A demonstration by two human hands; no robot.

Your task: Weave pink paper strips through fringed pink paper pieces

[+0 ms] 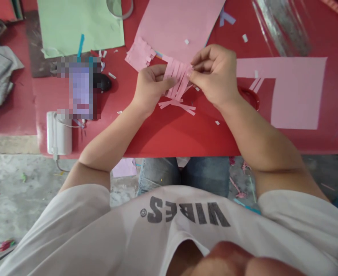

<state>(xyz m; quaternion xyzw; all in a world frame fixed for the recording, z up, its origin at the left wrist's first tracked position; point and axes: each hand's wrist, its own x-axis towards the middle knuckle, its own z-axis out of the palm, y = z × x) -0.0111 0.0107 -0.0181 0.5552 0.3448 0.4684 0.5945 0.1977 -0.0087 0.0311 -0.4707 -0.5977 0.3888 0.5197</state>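
My left hand (151, 87) pins a piece of pink paper cut into narrow strips (176, 78) against the red table, with the thumb lying across the strips. My right hand (215, 74) pinches the top end of those strips between thumb and fingers. Loose pink strips (177, 105) cross below the bundle, partly under it. A large pink paper sheet (177, 27) lies just above my hands, with a fringed, woven-looking pink piece (139, 53) at its lower left corner. Part of the strips is hidden behind my fingers.
A pink sheet with a cut-out (295, 92) lies to the right, near red-handled scissors (251, 97). A green sheet (79, 27), a blurred phone (81, 92), a black object (102, 82), a white charger (59, 133) and paper scraps share the red table.
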